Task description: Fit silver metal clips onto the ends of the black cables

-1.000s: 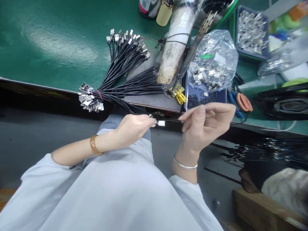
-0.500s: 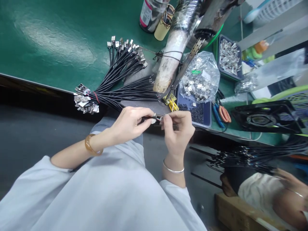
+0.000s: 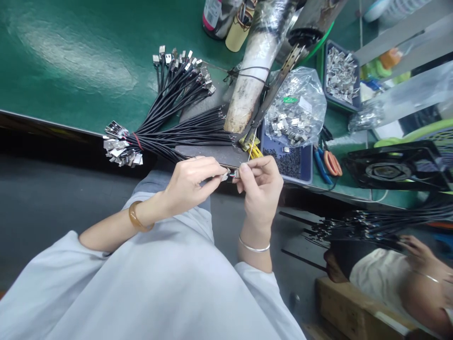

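My left hand (image 3: 194, 183) is closed in a pinch on the end of a cable, mostly hidden by the fingers. Thumb and forefinger of my right hand (image 3: 261, 186) grip a small metal USB connector (image 3: 235, 174) at the cable's end, with thin wires showing between the fingertips. Just above the right fingertips stands a thin pale strand (image 3: 252, 144); I cannot tell whether it is held. Beyond my hands, black cables (image 3: 184, 138) lie on the bench, tied with a red band (image 3: 138, 140), with metal connectors (image 3: 118, 146) at their left end.
A blue tray (image 3: 306, 163) of small black parts sits right, under a clear bag (image 3: 297, 106) of metal shells. Pliers (image 3: 321, 165) lie beside it. A wrapped post (image 3: 247, 85) and metal arm (image 3: 278, 85) stand ahead. A co-worker's arm (image 3: 421, 283) is at lower right.
The connector has shifted slightly, and more of it and its wires shows between my fingertips. My right fingers have closed in around it. The view has tilted a little.
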Demonstrator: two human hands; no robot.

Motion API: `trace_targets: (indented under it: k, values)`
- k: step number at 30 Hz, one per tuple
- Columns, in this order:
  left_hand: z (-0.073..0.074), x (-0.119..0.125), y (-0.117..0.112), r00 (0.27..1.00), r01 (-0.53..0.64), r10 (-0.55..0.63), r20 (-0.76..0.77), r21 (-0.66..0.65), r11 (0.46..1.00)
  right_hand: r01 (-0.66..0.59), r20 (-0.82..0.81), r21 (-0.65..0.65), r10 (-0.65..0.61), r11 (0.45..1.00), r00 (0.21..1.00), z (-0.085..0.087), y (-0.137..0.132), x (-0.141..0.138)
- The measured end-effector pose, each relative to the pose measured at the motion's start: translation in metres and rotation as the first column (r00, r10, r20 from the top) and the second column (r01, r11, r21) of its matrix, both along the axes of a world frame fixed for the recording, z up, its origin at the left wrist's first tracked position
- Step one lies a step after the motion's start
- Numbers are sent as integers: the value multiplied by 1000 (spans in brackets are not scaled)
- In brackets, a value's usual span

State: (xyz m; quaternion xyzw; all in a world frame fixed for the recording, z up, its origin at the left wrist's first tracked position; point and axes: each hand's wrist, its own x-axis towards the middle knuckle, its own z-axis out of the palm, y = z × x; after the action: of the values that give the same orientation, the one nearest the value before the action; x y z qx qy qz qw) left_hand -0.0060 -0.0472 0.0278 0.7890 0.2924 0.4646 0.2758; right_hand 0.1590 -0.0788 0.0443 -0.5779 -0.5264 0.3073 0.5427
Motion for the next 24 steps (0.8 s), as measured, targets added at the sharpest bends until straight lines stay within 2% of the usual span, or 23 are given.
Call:
trace_targets:
  k: [5,10,13,15,17,19,20,21,22,24]
  values:
    - [-1,-2,0,1000,18,-18,-2,-101,995,27,107,42,-32,999,994,-5,-3,1]
    - [-1,-24,0,998,-40,53,41,-266,963,193,199,238,-243,952,950,-11,-2,7]
    - [-2,-46,1,998,-45,28,-55,-350,936,242,162,310,-302,919,939,-10,-1,9]
    - [-6,-60,0,983,-1,-67,-170,-368,930,254,143,349,-319,902,937,-10,0,10]
    - [-15,-69,-2,916,64,-208,-344,-385,921,249,146,374,-322,893,935,-10,0,10]
    - [-29,-73,-6,789,93,-314,-527,-403,910,236,157,378,-313,895,937,-11,1,9]
    - [-38,-73,-8,725,63,-335,-601,-427,902,229,161,373,-306,899,938,-12,1,8]
    - [-48,-71,-9,696,-4,-316,-645,-443,897,223,165,365,-299,904,940,-12,1,7]
    - [-57,-68,-9,711,-81,-272,-648,-460,884,219,168,356,-293,908,941,-13,1,7]
    - [-75,-58,-7,822,-233,-125,-556,-529,816,215,171,338,-285,916,943,-15,0,6]
